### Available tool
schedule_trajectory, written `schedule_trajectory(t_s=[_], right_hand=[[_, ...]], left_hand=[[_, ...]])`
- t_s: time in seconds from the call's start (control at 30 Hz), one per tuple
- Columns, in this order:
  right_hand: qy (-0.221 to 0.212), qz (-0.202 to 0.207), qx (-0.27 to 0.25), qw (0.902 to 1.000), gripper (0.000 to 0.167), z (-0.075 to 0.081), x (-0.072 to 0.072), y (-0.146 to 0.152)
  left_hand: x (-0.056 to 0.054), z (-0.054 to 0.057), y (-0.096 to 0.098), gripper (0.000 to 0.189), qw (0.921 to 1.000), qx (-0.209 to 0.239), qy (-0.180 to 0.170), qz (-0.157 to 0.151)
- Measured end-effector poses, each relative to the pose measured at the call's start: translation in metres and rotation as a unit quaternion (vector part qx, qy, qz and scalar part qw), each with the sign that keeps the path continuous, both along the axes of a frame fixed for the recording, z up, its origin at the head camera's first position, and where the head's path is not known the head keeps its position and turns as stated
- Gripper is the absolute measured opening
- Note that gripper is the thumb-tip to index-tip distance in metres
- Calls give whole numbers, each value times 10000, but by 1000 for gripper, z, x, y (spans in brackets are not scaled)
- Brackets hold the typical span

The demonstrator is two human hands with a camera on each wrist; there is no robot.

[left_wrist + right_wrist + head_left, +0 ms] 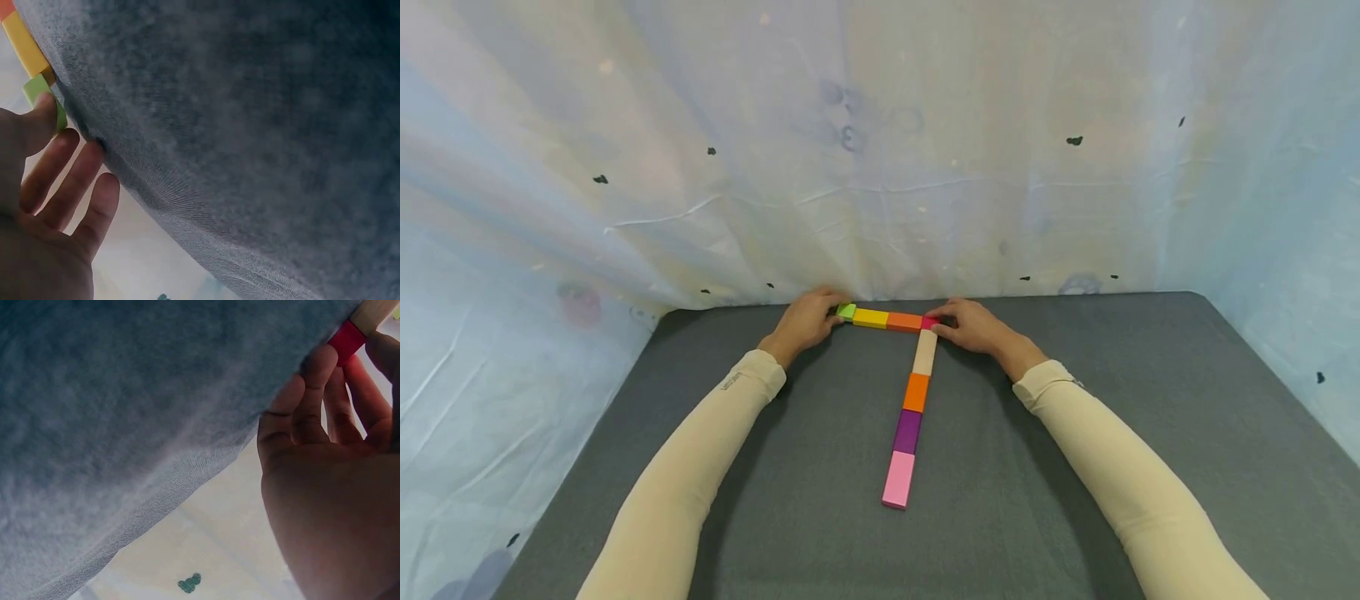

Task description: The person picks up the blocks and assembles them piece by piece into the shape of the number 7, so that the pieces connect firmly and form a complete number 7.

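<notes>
My left hand (pixel 808 319) pinches a light green block (pixel 847 312) at the left end of a row along the table's back. In the left wrist view its thumb lies on the green block (pixel 39 89), and the other fingers spread past it. A yellow block (pixel 870 318) and an orange-red block (pixel 904 322) continue the row rightward. At the corner sits a red block (pixel 929 322), pinched by my right hand (pixel 973 327). In the right wrist view, fingertips touch the red block (pixel 347 342) beside a plain wooden one (pixel 374 315).
From the corner a column runs toward me: a pale wooden block (pixel 925 352), an orange block (pixel 916 392), a purple block (pixel 907 432) and a pink block (pixel 898 479). They lie flat on the grey cloth-covered table (pixel 820 467). A pale curtain (pixel 925 167) hangs behind the table's back edge.
</notes>
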State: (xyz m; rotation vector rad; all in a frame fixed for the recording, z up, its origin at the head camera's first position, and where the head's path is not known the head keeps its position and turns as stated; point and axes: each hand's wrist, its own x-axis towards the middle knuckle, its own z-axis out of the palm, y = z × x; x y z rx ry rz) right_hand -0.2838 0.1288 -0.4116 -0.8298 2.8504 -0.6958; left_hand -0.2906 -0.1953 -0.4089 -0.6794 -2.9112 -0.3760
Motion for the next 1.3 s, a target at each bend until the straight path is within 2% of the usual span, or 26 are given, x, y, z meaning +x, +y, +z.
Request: schedule_trajectory(t_s=[0.47,0.67,0.9,1.3], right_hand=[[10,1,8,10000,40,-2,-1,0],[-4,-38,24,10000,40,-1,-2,-1],[-74,-103,4,9999,40,-2,-1,0],[-67,-69,11,10000,40,2,1,0]], left_hand=[[-4,-1,1,40,9995,-99,-244,161],[-5,2,2,40,9989,-62,-398,258],[-6,1,-2,35,9984,218,-492,144],[-3,2,-4,36,9988,223,-428,-64]])
